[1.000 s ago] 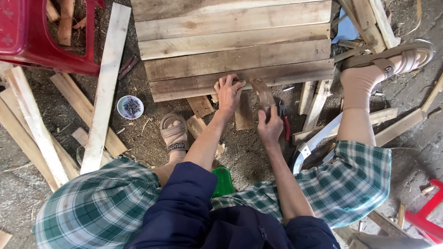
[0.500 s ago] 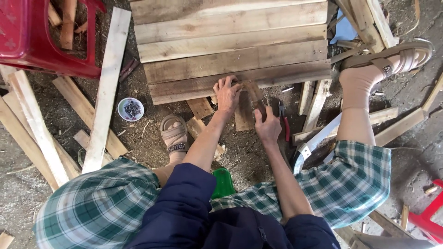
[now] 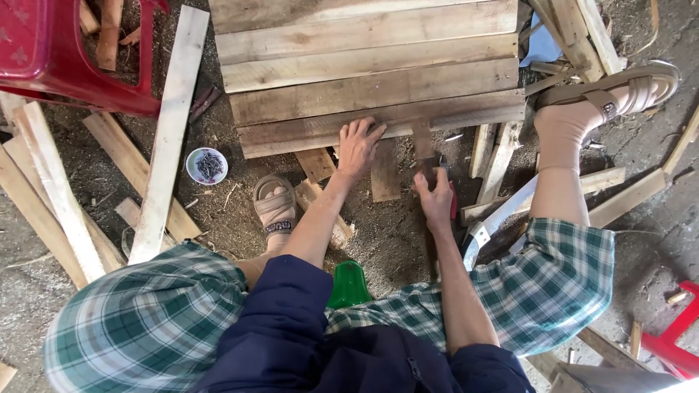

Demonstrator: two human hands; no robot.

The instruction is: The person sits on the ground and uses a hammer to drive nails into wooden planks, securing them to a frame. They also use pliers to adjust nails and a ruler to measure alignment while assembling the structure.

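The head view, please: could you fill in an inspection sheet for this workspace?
Surface: dirt ground strewn with sawdust.
Job's things: pallet of wooden slats; short wooden piece against its near edge.
Clutter: loose planks, bowl of nails, red plastic stool, green object.
Grippers: left hand flat on the nearest slat; right hand grips a tool, mostly hidden.
Cables: nothing seen.
Surroundings: wood offcuts at right.

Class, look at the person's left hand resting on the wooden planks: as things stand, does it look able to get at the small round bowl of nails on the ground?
Probably yes. The left hand lies flat on the stacked wooden planks, and the small round bowl of nails sits on open ground to its left; only bare dirt and the plank edge lie between them.
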